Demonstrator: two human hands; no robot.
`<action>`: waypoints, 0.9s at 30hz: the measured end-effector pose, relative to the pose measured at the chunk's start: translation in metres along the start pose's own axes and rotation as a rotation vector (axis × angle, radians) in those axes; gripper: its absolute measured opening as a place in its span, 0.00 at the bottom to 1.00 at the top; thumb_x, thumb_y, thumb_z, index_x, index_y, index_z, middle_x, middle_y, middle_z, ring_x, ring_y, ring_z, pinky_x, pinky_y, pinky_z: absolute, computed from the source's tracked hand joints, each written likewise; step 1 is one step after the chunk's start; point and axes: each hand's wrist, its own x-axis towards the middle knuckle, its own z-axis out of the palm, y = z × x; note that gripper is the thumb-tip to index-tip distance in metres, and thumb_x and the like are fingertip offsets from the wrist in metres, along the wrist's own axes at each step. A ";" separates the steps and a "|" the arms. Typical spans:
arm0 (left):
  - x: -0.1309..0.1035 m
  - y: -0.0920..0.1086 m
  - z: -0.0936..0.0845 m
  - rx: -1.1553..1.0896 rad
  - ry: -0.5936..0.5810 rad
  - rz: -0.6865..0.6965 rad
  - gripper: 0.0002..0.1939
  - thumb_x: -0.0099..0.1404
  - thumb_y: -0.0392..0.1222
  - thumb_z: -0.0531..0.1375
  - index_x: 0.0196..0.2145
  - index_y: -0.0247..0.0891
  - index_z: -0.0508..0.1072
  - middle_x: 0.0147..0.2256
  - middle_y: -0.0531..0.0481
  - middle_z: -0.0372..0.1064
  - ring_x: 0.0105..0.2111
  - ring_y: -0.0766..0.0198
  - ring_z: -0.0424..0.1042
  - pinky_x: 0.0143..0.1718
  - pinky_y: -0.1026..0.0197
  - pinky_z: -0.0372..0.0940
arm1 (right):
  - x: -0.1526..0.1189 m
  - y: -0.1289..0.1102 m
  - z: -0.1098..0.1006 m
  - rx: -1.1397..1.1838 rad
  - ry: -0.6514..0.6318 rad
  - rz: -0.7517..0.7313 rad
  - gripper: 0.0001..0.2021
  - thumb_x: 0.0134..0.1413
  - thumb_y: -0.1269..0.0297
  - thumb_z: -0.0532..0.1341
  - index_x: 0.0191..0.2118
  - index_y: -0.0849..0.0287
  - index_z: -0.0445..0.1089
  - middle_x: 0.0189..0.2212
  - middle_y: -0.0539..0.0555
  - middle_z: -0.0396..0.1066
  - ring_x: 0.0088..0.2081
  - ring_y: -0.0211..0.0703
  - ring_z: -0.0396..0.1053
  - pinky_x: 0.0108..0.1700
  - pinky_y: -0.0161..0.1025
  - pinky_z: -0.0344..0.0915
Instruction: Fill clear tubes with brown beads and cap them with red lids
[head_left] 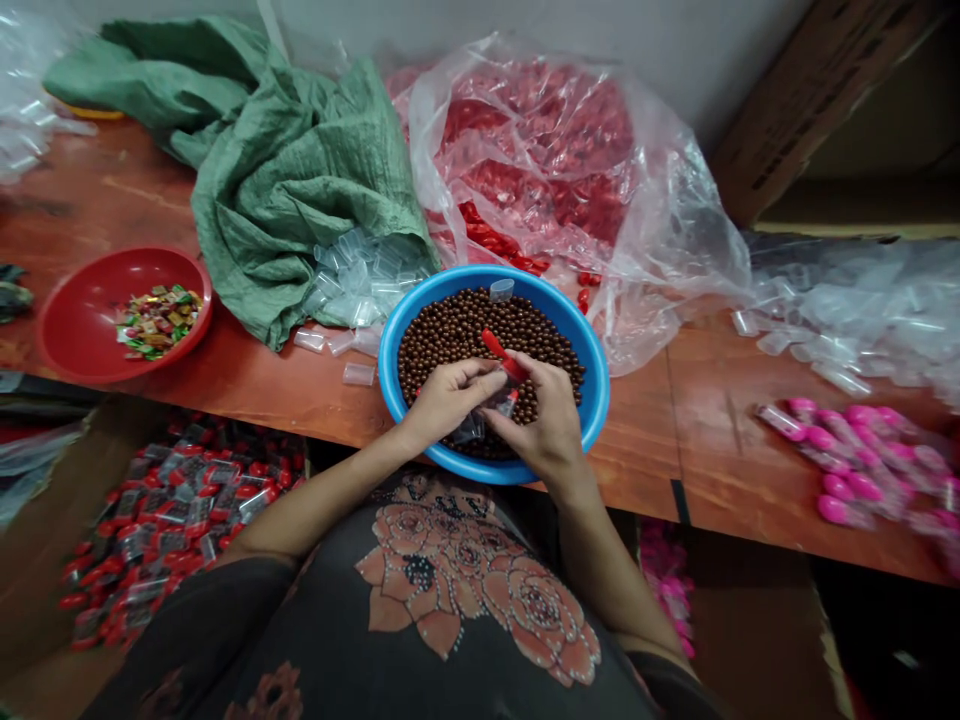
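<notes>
My left hand (452, 400) and my right hand (550, 418) meet over a blue basin (390, 372) filled with small round brown balls (454, 318). A red plastic piece (513, 367), long and narrow, sticks up from between my right thumb and fingers. The fingers of my left hand are pinched together against it, and what they hold is hidden. Below my hands, small clear plastic containers (471, 428) with bits of red show partly on the balls. One clear plastic tube (502, 290) lies on the balls at the basin's far side.
Clear tubes (360, 270) spill from a green sack (300, 190) behind the basin. A plastic bag of red pieces (540, 150) lies behind. A red bowl (67, 330) holds wrapped sweets. Pink-capped tubes (862, 455) lie right; a box of red-capped tubes (176, 510) stands below left.
</notes>
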 end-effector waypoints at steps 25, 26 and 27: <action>0.008 -0.006 0.009 -0.311 -0.073 -0.316 0.27 0.66 0.63 0.51 0.29 0.36 0.72 0.21 0.51 0.67 0.19 0.69 0.65 0.22 0.64 0.61 | 0.000 0.002 -0.005 -0.210 0.032 -0.159 0.35 0.51 0.51 0.67 0.62 0.55 0.57 0.51 0.63 0.70 0.53 0.60 0.67 0.55 0.56 0.63; 0.008 -0.005 0.009 -0.321 -0.081 -0.305 0.26 0.66 0.62 0.51 0.30 0.36 0.73 0.22 0.51 0.67 0.20 0.69 0.65 0.22 0.65 0.61 | -0.001 0.002 -0.004 -0.199 0.056 -0.143 0.37 0.51 0.51 0.67 0.63 0.55 0.55 0.52 0.63 0.69 0.53 0.60 0.67 0.54 0.56 0.64; 0.007 -0.005 0.010 -0.328 -0.086 -0.294 0.26 0.66 0.62 0.51 0.33 0.35 0.74 0.22 0.51 0.67 0.20 0.69 0.65 0.21 0.65 0.61 | -0.001 0.002 -0.004 -0.189 0.073 -0.126 0.39 0.51 0.52 0.67 0.65 0.55 0.53 0.52 0.63 0.68 0.53 0.59 0.67 0.54 0.56 0.64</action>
